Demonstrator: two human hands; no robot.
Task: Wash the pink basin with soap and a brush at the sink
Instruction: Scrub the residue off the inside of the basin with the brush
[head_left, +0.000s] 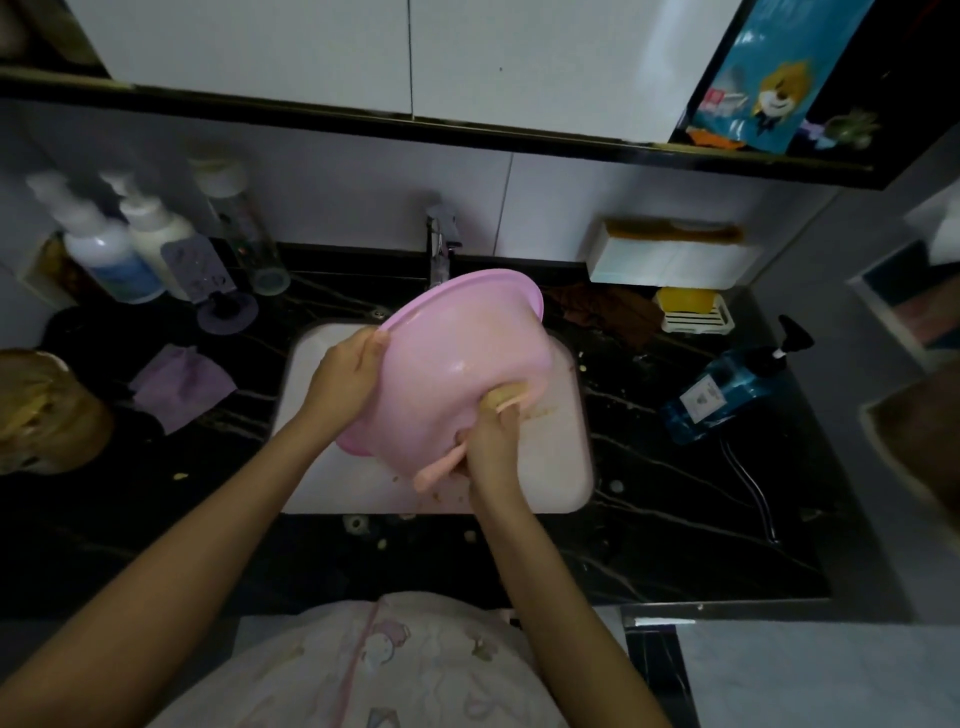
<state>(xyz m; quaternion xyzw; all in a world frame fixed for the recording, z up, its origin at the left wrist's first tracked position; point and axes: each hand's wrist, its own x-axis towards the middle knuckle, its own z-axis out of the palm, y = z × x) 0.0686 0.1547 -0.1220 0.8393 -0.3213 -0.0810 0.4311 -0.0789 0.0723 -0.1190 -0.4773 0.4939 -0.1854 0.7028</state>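
Black marble counter runs edge to edge, dim and smeared at both sides. White sink is set in it, its middle mostly covered by the basin and arms, with small tan flecks on its floor and front lip. Pink basin is held above the sink, tipped on edge, outer wall toward the camera, inside not visible. Its far rim hides the lower part of the tap. Left hand grips the basin's left rim, fingertips hidden behind it. Right hand is wrapped round a pink brush, yellowish head pressed to the basin's lower right wall. The handle end pokes out below the fist, the rest hidden in the grip. Hands are apart, one on each side of the basin. Right of the sink is a blue bottle with a black pump and a white label, text too small to read. Behind it sits yellow soap on a white slotted dish, with a brown cloth beside it. On the left are white pump bottles, labels blurred, and a purple cloth. On the upper right shelf is a blue packet with a cartoon dog and a red patch, characters unreadable.
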